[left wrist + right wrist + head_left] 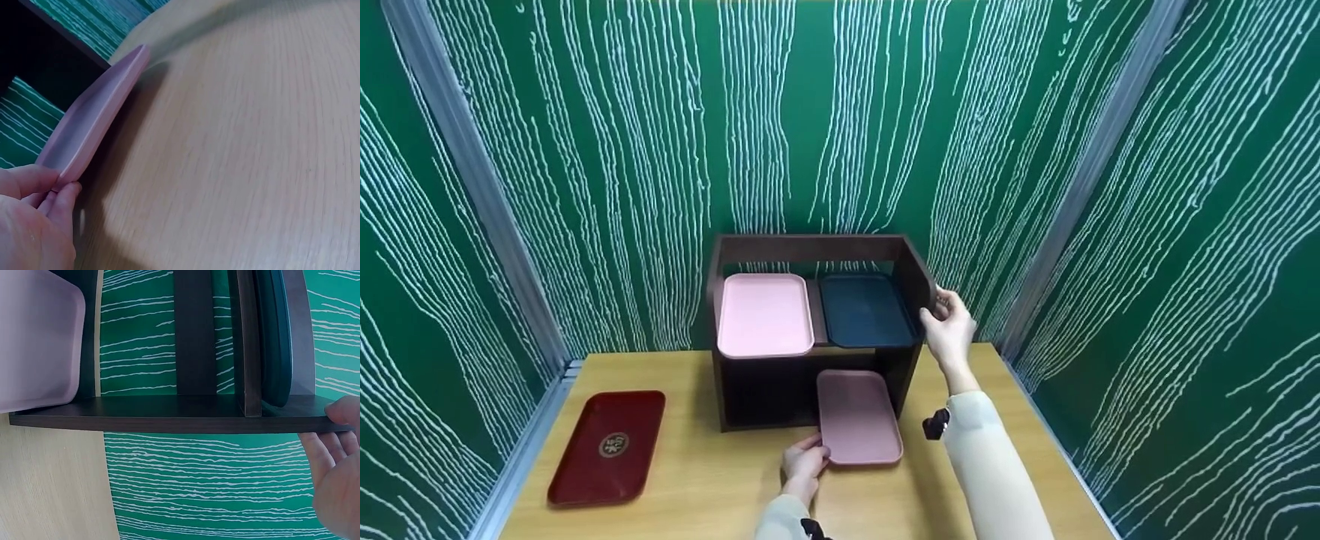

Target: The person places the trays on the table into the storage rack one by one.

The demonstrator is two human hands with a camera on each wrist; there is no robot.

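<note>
My left hand [804,463] pinches the near left corner of a mauve-pink tray [859,420], thumb on top and fingers beneath in the left wrist view. This tray leans out of the lower right part of a dark brown two-tier shelf [810,247], its face tilted toward me. With my right hand [951,330] I grip the edge of the shelf's right side panel, thumb on one face and fingers on the other. On the upper tier a light pink tray [766,315] sits at left and a dark teal tray [867,311] at right.
A dark red tray [607,448] with a round gold emblem lies on the wooden table [697,480], left of the shelf. Green walls [645,187] with white wavy lines and grey metal posts [480,165] enclose the table at the back and sides.
</note>
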